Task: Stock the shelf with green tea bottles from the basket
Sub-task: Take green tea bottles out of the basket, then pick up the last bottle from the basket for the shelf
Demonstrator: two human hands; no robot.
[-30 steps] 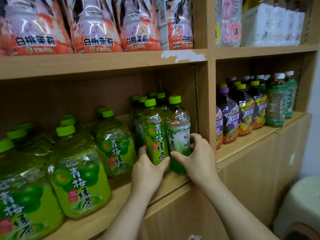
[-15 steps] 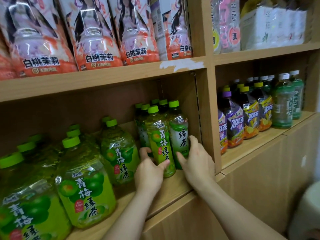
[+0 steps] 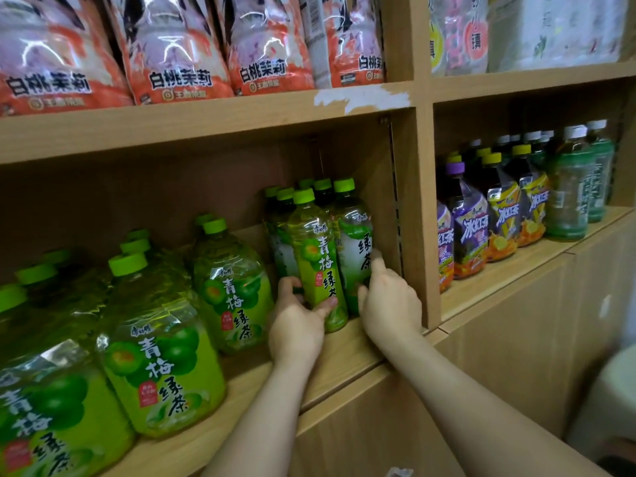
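Two slim green tea bottles stand at the front of a cluster in the right corner of the wooden shelf. My left hand wraps the base of the green-plum tea bottle, thumb across its front. My right hand grips the lower part of the white-labelled green tea bottle beside the shelf's side wall. Both bottles stand upright on the board, touching each other. Several more slim bottles stand behind them. The basket is out of view.
Large green-plum tea jugs fill the shelf to the left. Orange snack bags line the shelf above. Purple and yellow iced tea bottles stand in the right bay. A pale stool sits at the lower right.
Both hands have pushed the two front bottles deeper and rightward into the corner. The right bottle has turned so its label faces forward. The view has shifted back slightly.
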